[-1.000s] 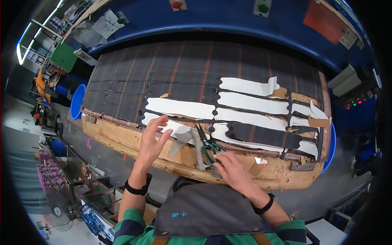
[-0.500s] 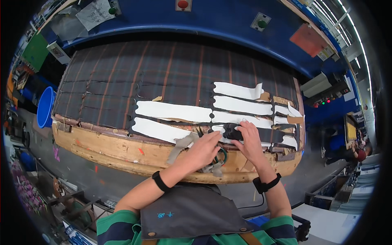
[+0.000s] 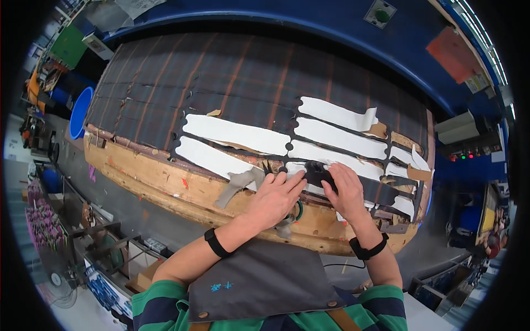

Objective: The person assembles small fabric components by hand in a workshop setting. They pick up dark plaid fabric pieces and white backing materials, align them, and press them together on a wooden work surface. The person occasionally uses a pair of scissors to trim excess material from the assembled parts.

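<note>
My left hand [image 3: 277, 196] lies with its fingers stretched out over a white strip at the table's near edge. Scissors lie under and beside it, their dark blades [image 3: 268, 166] showing past the fingers and a green handle [image 3: 300, 210] at its right. A grey scrap of cloth [image 3: 241, 179] lies left of the fingers. My right hand [image 3: 346, 190] is closed round a bunched black piece of fabric [image 3: 316, 172], thumb below and fingers above. A dark strip [image 3: 380, 191] extends to the right from under that hand.
Long white strips [image 3: 234, 132] with notched ends lie in rows on dark plaid fabric [image 3: 232, 83]. The table has a worn wooden front edge [image 3: 165, 190]. A blue bin [image 3: 81, 113] stands at its left, and a blue machine beam [image 3: 331, 30] spans the back.
The view has turned, so the table appears tilted. My left fingers have spread further over the white strip. My right hand has shifted slightly right relative to the black bunch.
</note>
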Motion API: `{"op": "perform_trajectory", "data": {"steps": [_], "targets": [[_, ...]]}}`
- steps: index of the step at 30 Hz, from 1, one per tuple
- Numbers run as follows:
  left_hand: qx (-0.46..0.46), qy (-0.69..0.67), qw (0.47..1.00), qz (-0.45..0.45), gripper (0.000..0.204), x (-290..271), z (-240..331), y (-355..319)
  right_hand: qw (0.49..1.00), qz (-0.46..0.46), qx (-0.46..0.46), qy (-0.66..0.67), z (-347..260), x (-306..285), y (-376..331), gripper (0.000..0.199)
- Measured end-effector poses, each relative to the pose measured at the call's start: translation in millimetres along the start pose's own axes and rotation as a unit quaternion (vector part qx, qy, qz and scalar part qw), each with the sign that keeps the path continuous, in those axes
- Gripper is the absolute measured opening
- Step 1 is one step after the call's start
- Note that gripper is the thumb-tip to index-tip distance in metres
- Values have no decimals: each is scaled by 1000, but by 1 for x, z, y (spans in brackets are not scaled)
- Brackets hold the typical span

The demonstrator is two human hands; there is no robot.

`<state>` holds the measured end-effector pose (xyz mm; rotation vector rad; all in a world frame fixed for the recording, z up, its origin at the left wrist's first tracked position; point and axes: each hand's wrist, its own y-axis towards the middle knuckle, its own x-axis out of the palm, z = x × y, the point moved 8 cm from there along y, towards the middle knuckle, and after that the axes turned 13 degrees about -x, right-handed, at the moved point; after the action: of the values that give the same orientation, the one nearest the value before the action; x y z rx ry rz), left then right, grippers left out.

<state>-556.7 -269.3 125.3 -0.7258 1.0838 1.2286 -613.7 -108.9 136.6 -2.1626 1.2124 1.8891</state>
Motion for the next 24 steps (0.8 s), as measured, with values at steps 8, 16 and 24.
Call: {"op": "perform_trajectory", "data": {"steps": [8, 16, 24], "targets": [[-3, 12, 1000, 3, 42, 1, 5, 0, 995, 38, -63, -72, -21, 7, 5, 36], [-28, -64, 997, -22, 52, 4, -2, 2, 997, -27, -55, -52, -18, 22, 6, 46], [-41, -128, 991, 9, 79, -4, 5, 16, 995, -81, -49, 7, -5, 9, -2, 60]]}}
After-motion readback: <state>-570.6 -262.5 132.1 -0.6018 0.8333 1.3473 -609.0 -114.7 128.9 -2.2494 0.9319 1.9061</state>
